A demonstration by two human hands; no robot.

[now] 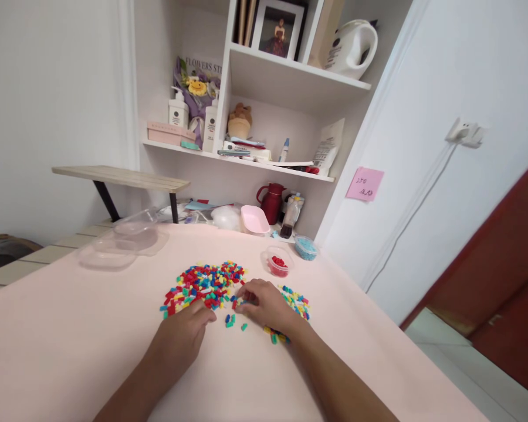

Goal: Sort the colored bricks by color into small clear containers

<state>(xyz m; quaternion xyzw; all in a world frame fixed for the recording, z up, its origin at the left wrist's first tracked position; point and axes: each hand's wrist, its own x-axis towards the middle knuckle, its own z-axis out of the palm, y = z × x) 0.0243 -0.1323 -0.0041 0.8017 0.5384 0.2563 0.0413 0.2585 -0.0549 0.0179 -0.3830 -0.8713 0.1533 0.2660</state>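
A heap of small toy building bricks (pixel 202 284) in red, blue, yellow, green and white is spread over the pink tabletop. At its front edge, my left hand (pixel 182 329) rests with its fingers curled in; what they hold, if anything, is hidden. My right hand (pixel 264 302) arches over a few bricks at the heap's right side, thumb and fingers apart. A second group of bricks (pixel 297 302) lies beyond my right wrist, partly covered by it. Between my hands are a few loose green and blue bricks (pixel 230 320).
Clear plastic containers (pixel 114 252) stand at the back left. A tub of red bricks (pixel 278 266) and a tub of blue pieces (pixel 305 248) sit back right. Behind are a pink tray (pixel 255 220), a red jug (pixel 271 202), a bottle (pixel 290 217) and shelves (pixel 246 162).
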